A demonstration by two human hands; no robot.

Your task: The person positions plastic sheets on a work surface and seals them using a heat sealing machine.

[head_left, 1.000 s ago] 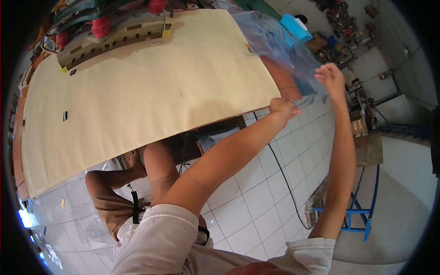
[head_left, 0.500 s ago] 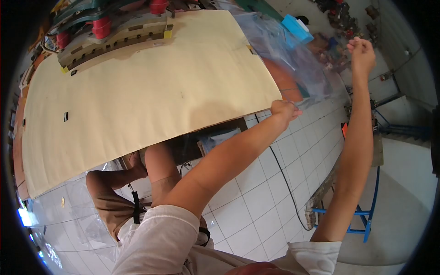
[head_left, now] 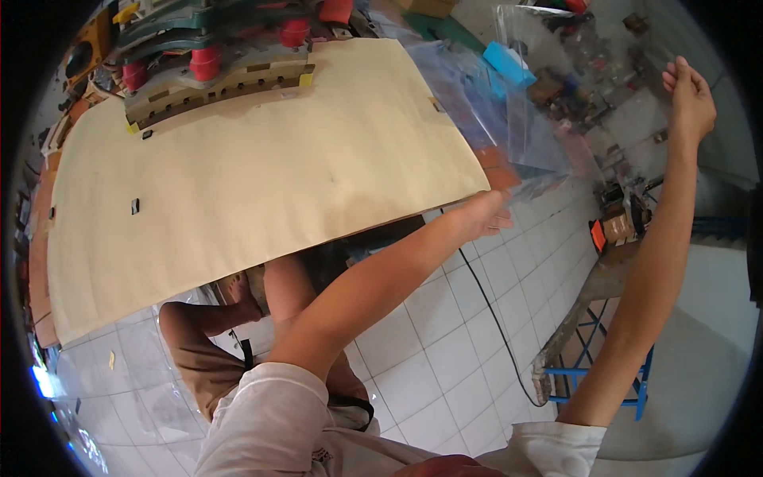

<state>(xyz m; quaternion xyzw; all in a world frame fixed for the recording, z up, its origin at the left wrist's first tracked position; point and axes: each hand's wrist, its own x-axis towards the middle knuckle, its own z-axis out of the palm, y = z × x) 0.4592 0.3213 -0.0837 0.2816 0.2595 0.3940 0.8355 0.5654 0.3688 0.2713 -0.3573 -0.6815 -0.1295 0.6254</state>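
My left hand (head_left: 483, 215) is at the near right corner of the table, fingers curled together, where the lower edge of a clear plastic sheet (head_left: 540, 127) meets it. Farther out to the right, my right hand (head_left: 693, 102) is raised with its fingers pinched on the sheet's far side; the film is so transparent that its edge there is faint. The sheet spreads between my hands, past the table's right end. A cream-coloured cover (head_left: 262, 183) lies over the tabletop beside my left hand.
A machine with red cylinders (head_left: 205, 63) and a slotted bar (head_left: 222, 95) stands on the table's far side. Beyond the sheet lie a blue box (head_left: 509, 63) and clutter. A blue-framed stand (head_left: 596, 374) is at right. A black cable (head_left: 497, 318) crosses the tiled floor (head_left: 413, 334).
My right hand has moved outward to the right, and the plastic sheet has spread wider beyond the table. My left hand has shifted slightly down and left. The view has moved a little.
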